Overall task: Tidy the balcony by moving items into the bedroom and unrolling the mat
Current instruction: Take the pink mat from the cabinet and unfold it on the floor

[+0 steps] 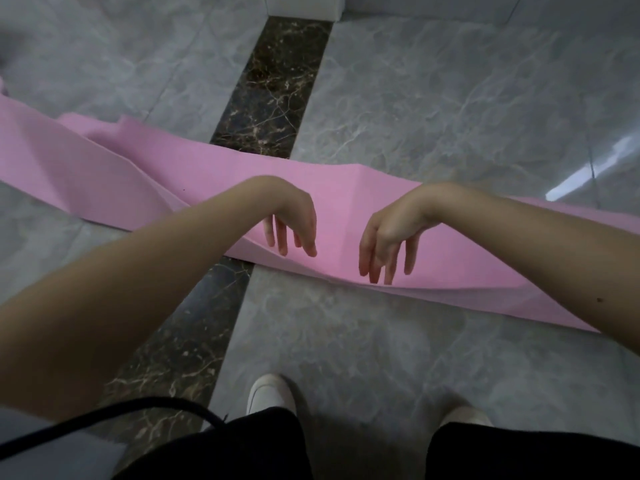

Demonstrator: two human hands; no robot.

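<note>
Unrolling step: the pink mat [194, 174], spread but rippled, is overhung by the left hand [294, 220] and right hand [388, 244], fingers slack and empty; flattening is judged next.

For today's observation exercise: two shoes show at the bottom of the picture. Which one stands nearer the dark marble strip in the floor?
The left shoe. It stands just beside the dark marble strip, while the right shoe stands farther off on the grey tile.
</note>
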